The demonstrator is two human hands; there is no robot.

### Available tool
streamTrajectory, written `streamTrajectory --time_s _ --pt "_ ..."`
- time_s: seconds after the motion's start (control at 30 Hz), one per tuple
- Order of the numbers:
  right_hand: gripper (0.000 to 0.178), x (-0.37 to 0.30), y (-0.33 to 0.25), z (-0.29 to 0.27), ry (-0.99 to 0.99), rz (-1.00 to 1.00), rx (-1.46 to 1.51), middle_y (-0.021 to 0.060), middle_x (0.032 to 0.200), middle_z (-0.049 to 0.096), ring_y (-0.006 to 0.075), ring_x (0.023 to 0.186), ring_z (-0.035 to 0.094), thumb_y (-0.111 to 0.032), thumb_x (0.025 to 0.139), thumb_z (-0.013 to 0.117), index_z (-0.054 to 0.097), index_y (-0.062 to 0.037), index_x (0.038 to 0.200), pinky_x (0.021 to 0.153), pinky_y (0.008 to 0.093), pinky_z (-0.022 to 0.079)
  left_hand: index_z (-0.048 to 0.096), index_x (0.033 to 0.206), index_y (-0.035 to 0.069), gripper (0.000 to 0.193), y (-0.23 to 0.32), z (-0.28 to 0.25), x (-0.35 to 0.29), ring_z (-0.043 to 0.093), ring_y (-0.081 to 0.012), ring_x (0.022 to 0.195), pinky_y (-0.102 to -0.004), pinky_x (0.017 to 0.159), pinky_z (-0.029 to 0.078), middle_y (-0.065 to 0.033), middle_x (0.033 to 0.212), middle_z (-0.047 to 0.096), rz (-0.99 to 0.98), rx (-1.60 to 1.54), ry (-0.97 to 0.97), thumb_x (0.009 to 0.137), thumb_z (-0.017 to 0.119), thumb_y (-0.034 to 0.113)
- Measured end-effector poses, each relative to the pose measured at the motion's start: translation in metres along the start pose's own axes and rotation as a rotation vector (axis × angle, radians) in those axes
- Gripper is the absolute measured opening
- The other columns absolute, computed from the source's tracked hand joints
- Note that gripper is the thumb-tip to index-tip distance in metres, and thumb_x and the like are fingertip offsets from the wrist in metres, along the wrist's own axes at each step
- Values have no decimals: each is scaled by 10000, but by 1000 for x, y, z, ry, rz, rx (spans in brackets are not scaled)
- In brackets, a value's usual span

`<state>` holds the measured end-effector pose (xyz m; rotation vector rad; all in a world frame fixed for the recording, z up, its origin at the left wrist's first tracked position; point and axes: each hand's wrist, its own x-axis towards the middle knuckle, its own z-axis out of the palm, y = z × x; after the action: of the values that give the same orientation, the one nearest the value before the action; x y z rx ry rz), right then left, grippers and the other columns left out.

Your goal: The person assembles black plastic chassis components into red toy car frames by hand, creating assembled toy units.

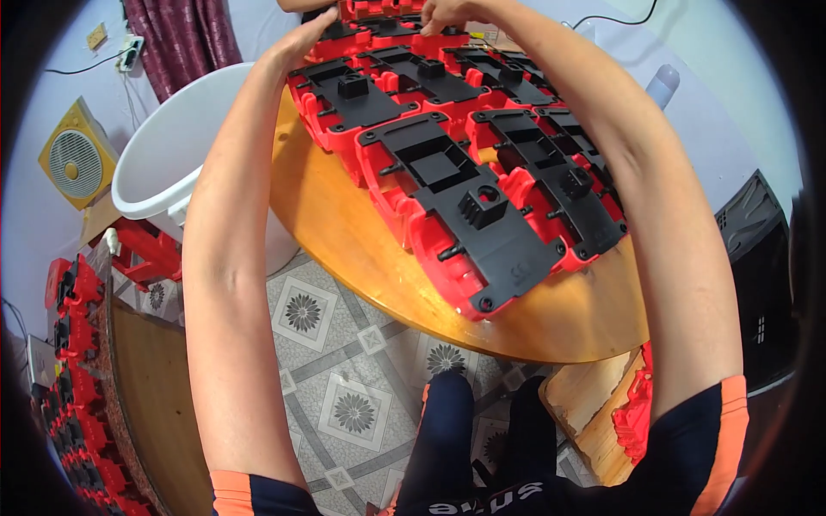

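Several red plastic housings with black top plates (439, 163) stand in rows on a round wooden table (318, 232). Both my arms reach to the far end of these rows. There my left hand (311, 39) lies along the left side of the farthest housings, fingers stretched out. On the right, my right hand (446, 14) is bent down over the far row, its fingers curled together at a housing's edge. What its fingertips grip is too small to make out. The top of the picture cuts off the farthest housings (379, 9).
A big white tub (163, 163) stands left of the table, near a yellow fan-like box (77, 155). More red and black housings (77, 370) line the lower left. At right are a wooden stool (594, 396) and a black panel (757, 284). Bare skin (301, 4) shows at the top edge.
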<state>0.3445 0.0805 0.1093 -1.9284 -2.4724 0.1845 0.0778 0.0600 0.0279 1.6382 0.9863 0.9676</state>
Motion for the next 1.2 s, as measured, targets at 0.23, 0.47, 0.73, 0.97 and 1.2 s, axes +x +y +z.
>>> streamTrajectory --time_s 0.23,0.47,0.73,0.97,1.2 --pt "410 -36 76 -1 109 -343 -26 114 989 699 241 884 634 -352 807 744 688 -82 1109 770 385 510 194 1527 142 1155 24 10 14 365 -462 1320 -600 1069 283 -249 1476 332 -131 470 -100 691 302 932" --pt "648 -142 5 -26 109 -188 21 205 1317 548 317 1209 525 -413 886 633 467 -9 1364 1022 394 407 259 1510 242 878 17 -30 -136 426 -310 1306 -491 1028 383 -135 1502 344 136 476 -80 823 470 745" --pt "524 -321 20 -10 356 -398 -65 105 1186 597 234 1059 571 -242 867 684 512 -94 1340 922 350 466 475 1386 140 728 -10 11 -179 616 -172 946 -297 841 488 -74 1165 540 210 91 82 743 817 162" --pt "642 -504 -9 27 298 -96 -71 177 1385 495 335 1317 439 -332 802 702 502 -35 1334 1097 417 324 364 1450 77 693 -37 -75 -100 608 -140 856 -268 763 519 -90 1158 584 99 -6 169 855 709 162" --pt "606 -617 -18 72 376 166 31 219 1362 503 368 1264 491 -240 759 699 533 33 1274 1066 404 360 298 1477 52 628 -45 -46 -92 554 -182 1021 -290 826 504 -145 1272 507 288 34 710 952 573 260"
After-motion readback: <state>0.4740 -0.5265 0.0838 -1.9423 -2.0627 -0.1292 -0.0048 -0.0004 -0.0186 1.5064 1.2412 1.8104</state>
